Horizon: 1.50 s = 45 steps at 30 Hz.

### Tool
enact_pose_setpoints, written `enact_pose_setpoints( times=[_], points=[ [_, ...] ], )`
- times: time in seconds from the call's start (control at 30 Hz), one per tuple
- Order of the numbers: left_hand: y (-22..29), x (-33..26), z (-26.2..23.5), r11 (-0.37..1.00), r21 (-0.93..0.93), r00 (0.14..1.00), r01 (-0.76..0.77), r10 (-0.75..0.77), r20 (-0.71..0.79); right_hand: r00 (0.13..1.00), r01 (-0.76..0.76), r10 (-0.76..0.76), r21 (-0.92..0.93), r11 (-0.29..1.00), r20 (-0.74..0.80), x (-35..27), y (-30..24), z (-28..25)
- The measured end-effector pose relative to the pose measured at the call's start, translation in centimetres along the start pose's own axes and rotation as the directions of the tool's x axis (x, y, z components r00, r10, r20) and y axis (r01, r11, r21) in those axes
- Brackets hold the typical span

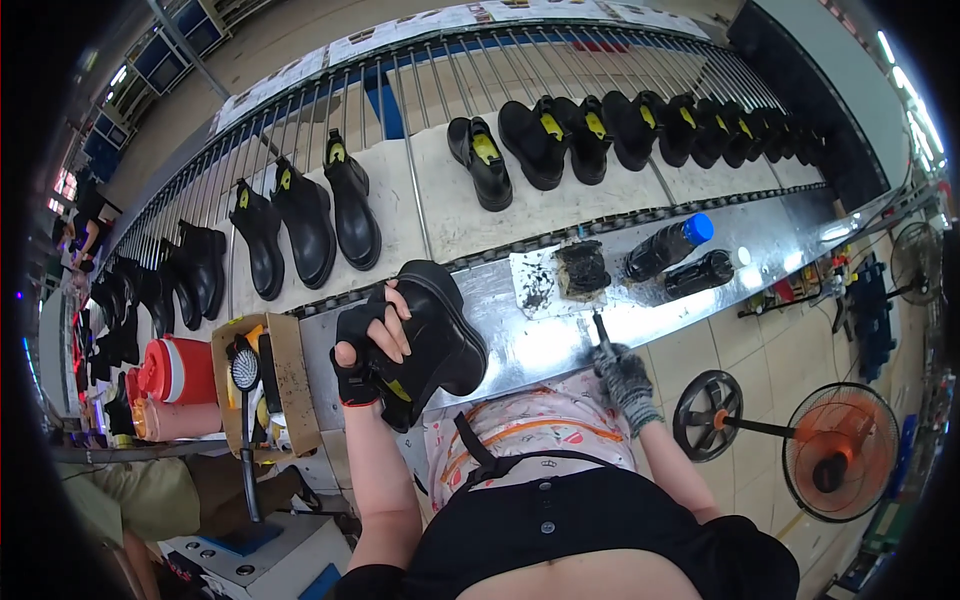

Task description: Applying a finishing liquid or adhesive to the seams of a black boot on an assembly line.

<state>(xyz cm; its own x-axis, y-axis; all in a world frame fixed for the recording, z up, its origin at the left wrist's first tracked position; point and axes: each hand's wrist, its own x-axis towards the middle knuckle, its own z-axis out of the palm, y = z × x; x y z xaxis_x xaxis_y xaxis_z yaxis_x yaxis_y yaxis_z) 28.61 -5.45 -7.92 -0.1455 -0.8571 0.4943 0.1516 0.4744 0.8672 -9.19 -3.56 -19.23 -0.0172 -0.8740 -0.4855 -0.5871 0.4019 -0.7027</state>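
Note:
My left hand, in a black glove with bare fingertips, grips a black ankle boot and holds it tilted above the metal bench edge. A yellow-green patch shows at the boot's opening. My right hand, in a mottled grey knit glove, closes round a slim dark tool that points away from me; its kind is too small to make out. Just beyond that tool, a black-stained sponge block sits on a smeared white sheet. To its right lie a dark bottle with a blue cap and another dark bottle.
Black boots and low black shoes line the pale conveyor behind the bench. At left, a cardboard box holds a hairbrush, beside a red jug. A fan stands at right; another person is lower left.

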Motion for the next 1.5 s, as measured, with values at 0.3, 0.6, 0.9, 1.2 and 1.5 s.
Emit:
enact_pose_setpoints(
  times=[0.3,0.6,0.9,1.2,1.5],
  points=[
    [0.2,1.1,0.7,0.999,0.027,0.999,0.032,-0.031,-0.012,0.984,0.154,-0.175,-0.648,0.746,0.032,4.3,-6.3,-7.3],
    [0.5,0.6,0.7,1.0,0.023,1.0,0.004,-0.003,-0.027,0.976,0.215,-0.16,-0.72,0.66,0.145,6.7,-1.4,-6.4],
    [0.2,-0.1,-0.3,1.0,-0.004,1.0,0.002,-0.002,-0.025,0.964,0.255,-0.264,-0.195,0.947,-0.021,2.3,-0.5,-2.7],
    [0.8,0.1,0.2,1.0,0.026,0.999,-0.016,0.018,-0.041,0.965,-0.24,0.027,0.844,0.479,0.259,1.2,-2.8,0.2],
    [0.9,0.8,0.4,0.999,-0.046,0.995,0.01,-0.006,0.097,0.986,-0.053,-0.124,0.91,0.412,0.114,-1.9,-3.8,-0.8]
  ],
)
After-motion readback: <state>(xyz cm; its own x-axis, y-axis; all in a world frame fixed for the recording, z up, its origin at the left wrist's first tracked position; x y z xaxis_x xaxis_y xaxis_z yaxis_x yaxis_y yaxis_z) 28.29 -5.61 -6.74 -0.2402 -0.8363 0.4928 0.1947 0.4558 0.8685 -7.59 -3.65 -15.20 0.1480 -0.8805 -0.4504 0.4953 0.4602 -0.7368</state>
